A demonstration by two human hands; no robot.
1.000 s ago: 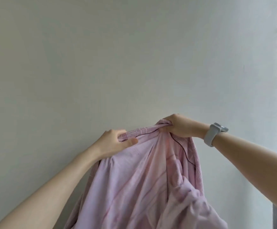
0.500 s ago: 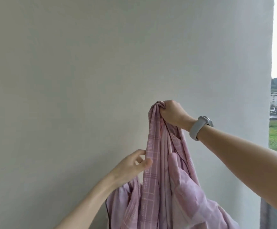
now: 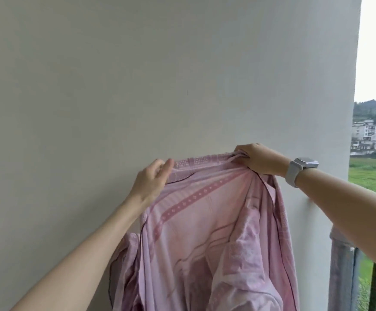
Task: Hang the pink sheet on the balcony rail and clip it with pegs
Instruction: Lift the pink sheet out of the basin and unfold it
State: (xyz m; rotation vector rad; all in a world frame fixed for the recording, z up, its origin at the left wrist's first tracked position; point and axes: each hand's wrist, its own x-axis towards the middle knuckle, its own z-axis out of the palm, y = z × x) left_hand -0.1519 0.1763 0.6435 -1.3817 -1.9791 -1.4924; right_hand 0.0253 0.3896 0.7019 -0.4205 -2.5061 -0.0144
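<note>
the pink sheet [image 3: 209, 223] hangs in the air in front of a plain pale wall [image 3: 137, 75], its patterned top hem pulled into a nearly level band between the two hands while the rest drops in loose folds and bunches past the bottom edge of the view. a darker pink strip with small white marks runs slantwise across the cloth, and a thin dark line follows its edges. the right hand [image 3: 258, 161] is clamped on a gathered corner of the hem, fingers curled tight round the bunched fabric. the left hand [image 3: 153, 180] sits at the other end of the stretched hem, its fingers fairly straight and loosely together against the cloth edge; i cannot tell whether the thumb pinches the fabric behind it. a pale grey watch [image 3: 300, 168] sits on the right wrist. low at the right, just past the wall's corner, stands part of the balcony rail [image 3: 348, 272], with green fields and white buildings [image 3: 373, 138] far beyond.
</note>
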